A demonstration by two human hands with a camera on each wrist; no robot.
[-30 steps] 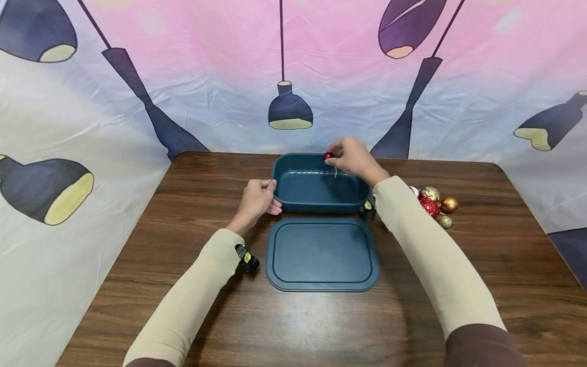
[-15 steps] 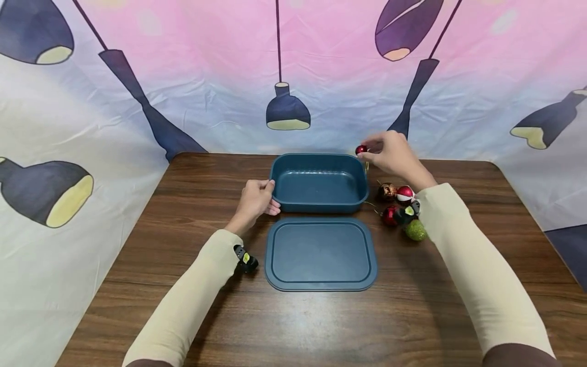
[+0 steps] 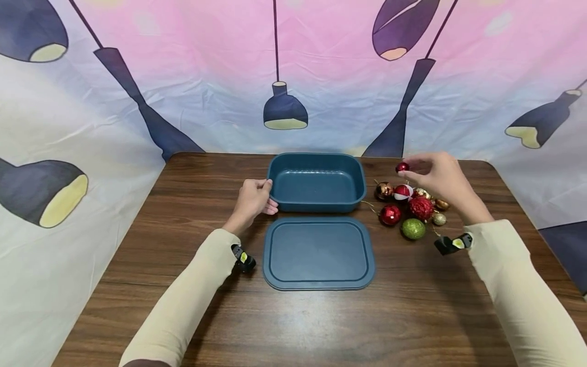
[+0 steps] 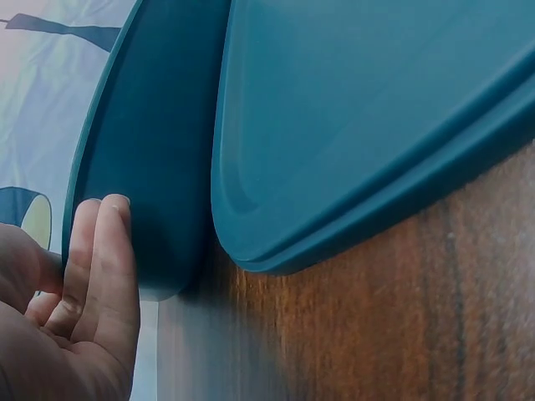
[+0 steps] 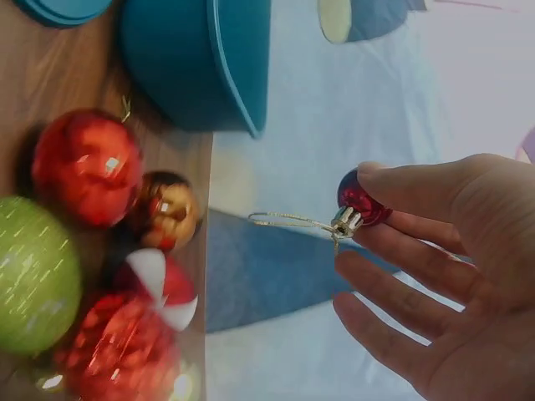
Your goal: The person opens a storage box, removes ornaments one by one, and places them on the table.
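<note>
A small dark-red Christmas bauble with a gold cap and cord loop is pinched between the thumb and fingers of my right hand. That hand is raised over the back of a cluster of other baubles, right of the blue-green container. My left hand holds the container at its left front corner. In the left wrist view two fingers lie along the wall, with the thumb partly hidden on the other side. The inner floor of the container shows bare. Its matching lid lies flat just in front.
Several baubles sit close together on the wooden table: a shiny red one, a glittery green one, a copper one, a red-and-white one and a textured red one. A printed cloth hangs behind the table.
My right hand has moved right with the dark-red bauble, from above the container to above the cluster, uncovering the other baubles. The left hand, container and lid stay in place.
</note>
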